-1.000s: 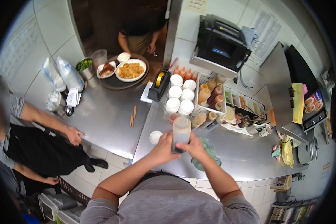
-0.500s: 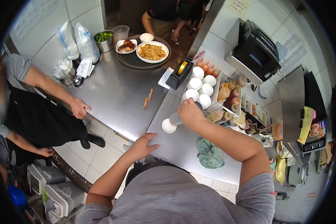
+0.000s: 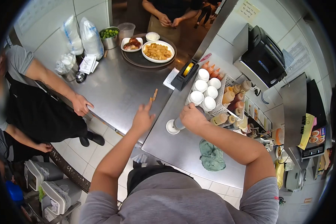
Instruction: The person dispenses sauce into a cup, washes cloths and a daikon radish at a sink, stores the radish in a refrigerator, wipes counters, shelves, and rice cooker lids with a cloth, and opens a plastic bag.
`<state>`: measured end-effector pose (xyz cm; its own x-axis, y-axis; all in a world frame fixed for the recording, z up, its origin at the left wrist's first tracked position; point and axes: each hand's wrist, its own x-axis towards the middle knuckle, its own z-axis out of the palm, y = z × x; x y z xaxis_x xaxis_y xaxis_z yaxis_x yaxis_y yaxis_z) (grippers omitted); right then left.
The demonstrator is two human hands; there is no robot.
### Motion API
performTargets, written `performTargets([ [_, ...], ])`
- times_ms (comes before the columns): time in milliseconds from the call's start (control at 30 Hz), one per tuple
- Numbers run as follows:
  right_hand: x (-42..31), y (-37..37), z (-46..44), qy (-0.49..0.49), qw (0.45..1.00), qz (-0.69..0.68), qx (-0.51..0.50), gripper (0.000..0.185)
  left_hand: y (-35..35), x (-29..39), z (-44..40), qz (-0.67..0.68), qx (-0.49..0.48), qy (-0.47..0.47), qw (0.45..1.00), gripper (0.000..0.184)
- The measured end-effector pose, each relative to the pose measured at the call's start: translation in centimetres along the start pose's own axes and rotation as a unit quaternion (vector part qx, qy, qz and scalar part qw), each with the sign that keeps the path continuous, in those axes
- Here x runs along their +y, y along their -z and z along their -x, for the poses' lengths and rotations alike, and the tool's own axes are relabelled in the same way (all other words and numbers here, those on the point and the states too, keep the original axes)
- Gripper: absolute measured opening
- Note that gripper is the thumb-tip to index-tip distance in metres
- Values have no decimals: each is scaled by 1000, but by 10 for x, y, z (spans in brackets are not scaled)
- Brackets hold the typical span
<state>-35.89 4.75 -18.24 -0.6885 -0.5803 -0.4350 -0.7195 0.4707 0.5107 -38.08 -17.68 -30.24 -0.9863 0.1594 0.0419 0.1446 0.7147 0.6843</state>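
Observation:
My right hand (image 3: 193,118) is closed around a grey, see-through bottle (image 3: 178,124), tipped so its lower end is at a small white cup (image 3: 172,127) on the counter. Whether anything flows out is too small to tell. My left hand (image 3: 143,120) is over the counter's near edge, fingers apart and holding nothing. Just beyond its fingertips lie wooden clothespins (image 3: 155,95). Several stacks of white cups (image 3: 200,86) stand beyond my right hand, and a crumpled green cloth (image 3: 211,155) lies to the right of the cup.
Sauce bottles stand in a white basket (image 3: 227,83). A tape dispenser (image 3: 183,75) sits near a paper slip (image 3: 171,78). Farther back, a round tray (image 3: 128,59) bears dishes of food. A co-worker's hand (image 3: 81,105) rests at the counter's left edge; another person stands beyond the tray.
My left hand has moved forward from the counter edge toward the clothespins. My right hand keeps the bottle at the cup. The person beyond the tray has brought both hands together.

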Motion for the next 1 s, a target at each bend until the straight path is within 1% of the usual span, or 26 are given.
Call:
performTargets([
  [67,-3,-1,1,10,999,-5,40,24,-12,8,-37,-50,8,8,999,60],
  [133,-6,0,2,11,999,-6,35,21,-25,15,-67,-100,-16,33,994,55],
  [167,-5,1,1,4,999,-5,37,19,-33,8,-78,-95,-20,35,995,55],
  [233,-4,1,2,6,999,-15,46,17,-54,-4,-97,-143,-58,14,988,48],
  [267,-2,2,3,4,998,-25,59,15,-65,-12,-105,-140,-63,10,988,48],
  [333,2,7,6,-4,998,-31,59,13,-76,-26,-112,-179,-51,8,983,36],
  [367,4,10,8,-10,997,-33,67,12,-77,-30,-110,-180,-57,4,982,36],
  [433,8,13,13,-16,997,-46,64,12,-71,-31,-106,-63,-20,29,997,24],
  [467,9,13,15,-17,996,-53,63,11,-68,-24,-103,-67,-22,25,997,24],
  [533,10,5,19,-30,994,-71,81,10,-61,-1,-91,-28,-30,-75,996,24],
  [567,10,0,21,-37,991,-86,97,10,-54,14,-85,-31,-30,-76,996,24],
  [600,10,-6,24,-38,991,-86,99,10,-47,32,-79,18,-87,-69,994,26],
  [633,8,-12,28,-64,988,-97,102,11,-44,43,-73,67,-142,-63,986,28],
  [667,5,-19,33,-91,984,-107,106,13,-52,45,-67,17,-39,-108,993,33],
  [700,2,-29,40,-95,984,-108,109,13,-55,42,-60,14,-38,-112,993,33],
  [767,-12,-49,58,-171,950,-212,150,17,-41,51,-37,89,-45,-99,990,45],
  [800,-21,-57,67,-177,949,-212,154,17,-40,48,-24,86,-69,-130,985,53],
  [833,-30,-65,78,-223,918,-295,144,28,-41,44,-10,83,-94,-164,978,61],
  [867,-38,-73,91,-270,878,-373,133,40,-48,42,4,56,-105,-169,978,68],
  [900,-47,-78,103,-283,875,-368,135,40,-56,43,16,29,-114,-175,978,76],
  [933,-56,-82,112,-329,797,-486,141,50,-61,50,26,29,-115,-188,975,76],
  [967,-65,-87,119,-366,701,-594,149,61,-64,57,34,21,-114,-166,979,82],
  [1000,-75,-94,124,-373,698,-590,157,61,-66,63,38,13,-111,-144,983,88],
])
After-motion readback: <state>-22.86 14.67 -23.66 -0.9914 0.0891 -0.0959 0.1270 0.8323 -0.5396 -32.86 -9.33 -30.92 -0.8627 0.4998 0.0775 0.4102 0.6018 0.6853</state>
